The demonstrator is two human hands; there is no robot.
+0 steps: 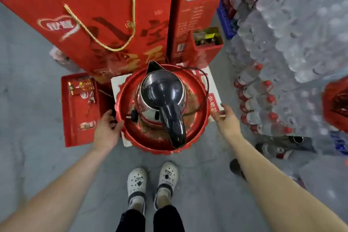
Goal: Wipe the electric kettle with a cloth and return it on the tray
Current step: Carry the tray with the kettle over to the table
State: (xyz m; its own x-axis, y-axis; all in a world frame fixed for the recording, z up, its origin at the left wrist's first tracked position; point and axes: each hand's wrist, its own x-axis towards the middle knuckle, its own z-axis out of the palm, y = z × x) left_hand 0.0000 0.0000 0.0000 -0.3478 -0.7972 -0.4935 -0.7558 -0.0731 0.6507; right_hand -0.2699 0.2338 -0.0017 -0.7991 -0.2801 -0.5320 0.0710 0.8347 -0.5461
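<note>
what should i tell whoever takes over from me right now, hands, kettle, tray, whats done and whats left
Left hand: open, at the left rim of the tray; whether it touches cannot be told.
Right hand: open, empty, just off the tray's right rim.
Kettle: upright in the middle of the red tray, black handle toward you, its cord looping along the tray's right side. The tray rests on a white box on the floor.
No cloth is in view.
Done: nothing that shows; neither hand holds the kettle.
Left: find a cloth, lift and wipe the kettle, set it back on the tray.
</note>
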